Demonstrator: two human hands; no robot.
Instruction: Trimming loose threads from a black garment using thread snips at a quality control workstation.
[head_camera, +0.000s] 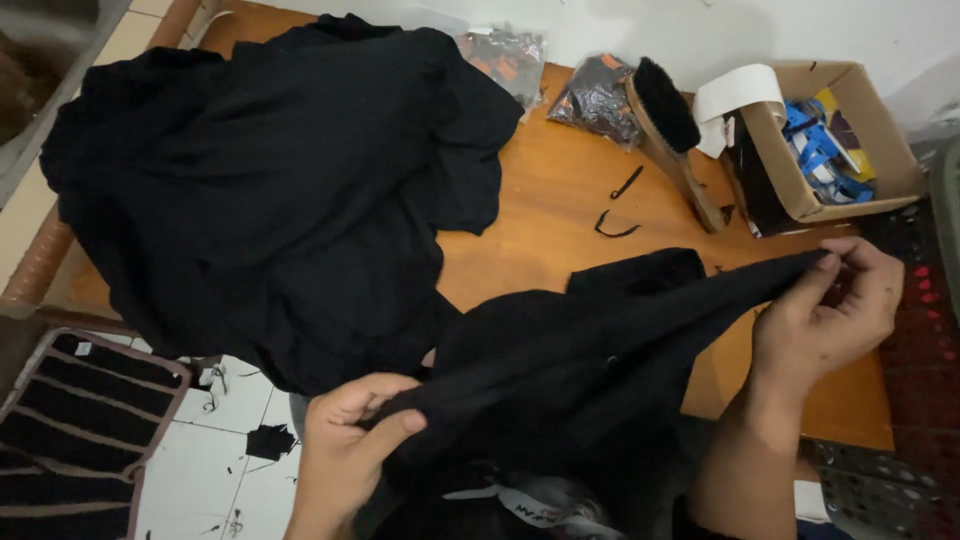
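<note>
Stretching between two grips, a black garment (600, 350) is held taut above the near edge of the wooden table (540, 200). The left hand (345, 440) is clenched on one end of the fabric, thumb pressed over bunched cloth, low and close to the body. The right hand (835, 310) is pinched on the opposite end, fingertips closed on a narrow point of the cloth, raised higher and farther out. A straight ridge of fabric is thereby drawn from one grip to the other, apparently so that a seam or edge can be pulled flat and looked over; the rest of the garment is left to sag below that line toward the lap.

Beyond the left grip, a large heap of black clothing (270, 190) is piled on the table, well apart from the held piece. Beyond the right grip, a wooden-handled brush (670, 125) with dark bristles is laid within reach, just beside an open cardboard box (880, 130) of small blue items. Between the grips and the brush, loose black thread scraps (615, 225) are scattered on the tabletop. Two crinkled plastic packets (595, 100) are set at the far edge.
</note>
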